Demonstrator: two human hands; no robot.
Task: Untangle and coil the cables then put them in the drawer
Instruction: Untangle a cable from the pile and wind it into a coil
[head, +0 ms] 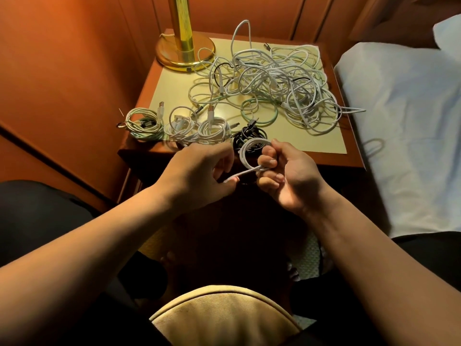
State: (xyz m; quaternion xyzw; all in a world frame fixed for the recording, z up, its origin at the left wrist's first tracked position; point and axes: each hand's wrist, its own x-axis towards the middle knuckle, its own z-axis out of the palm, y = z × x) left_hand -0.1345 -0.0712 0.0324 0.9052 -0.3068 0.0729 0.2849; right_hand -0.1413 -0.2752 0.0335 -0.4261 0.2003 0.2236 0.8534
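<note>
Nearest me, both hands work one white braided cable (245, 156), my right hand (287, 176) gripping its loops, my left hand (199, 171) pinching its tail, while four finished coils (189, 126) wait before the big tangled heap (274, 81), none in the drawer.

Left hand (199, 176), right hand (289, 176): fingers curled, pinching, forearms converging.

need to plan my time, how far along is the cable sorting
Done: four coiled bundles sit along the nightstand's front edge. In hand: the right hand holds a white cable looped, while the left hand pinches its free end. Left: the big tangled pile is unsorted, and no coil is in a drawer yet.
</note>
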